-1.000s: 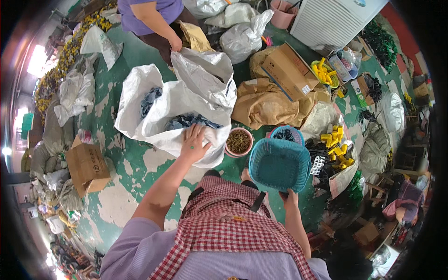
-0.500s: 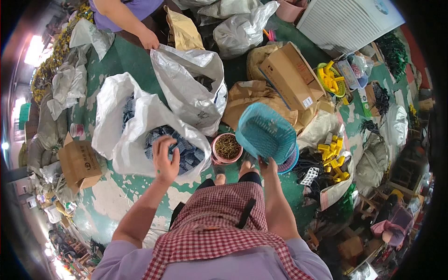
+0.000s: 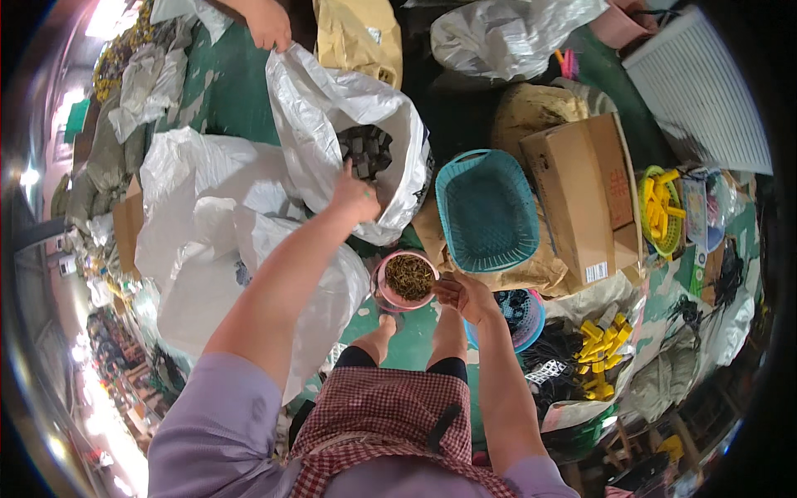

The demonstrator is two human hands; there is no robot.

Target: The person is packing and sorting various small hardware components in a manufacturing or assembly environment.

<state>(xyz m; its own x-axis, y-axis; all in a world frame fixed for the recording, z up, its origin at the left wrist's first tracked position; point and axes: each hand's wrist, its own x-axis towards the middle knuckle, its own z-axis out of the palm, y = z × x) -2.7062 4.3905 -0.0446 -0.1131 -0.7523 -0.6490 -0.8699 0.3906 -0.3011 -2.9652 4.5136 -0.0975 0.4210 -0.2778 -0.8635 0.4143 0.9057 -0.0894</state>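
My left hand reaches over the near rim of a white woven sack. Its index finger stretches toward several dark grey blocks inside; the other fingers are partly hidden. At the sack's far corner another person's hand grips the rim. My right hand has its fingers curled closed beside a pink bucket of thin brownish pieces. Whatever it holds, if anything, I cannot make out. Just beyond it a teal plastic basket lies tilted, its inside facing me.
Another white sack slumps at left. Brown paper sacks and a cardboard box stand right of the basket. A blue basin and yellow pieces lie by my right arm; a green basket is farther off.
My left hand has gone from the nearer sack of blue-grey pieces to the farther sack. My right hand no longer visibly grips the teal basket, which now sits farther from me. The view has shifted.
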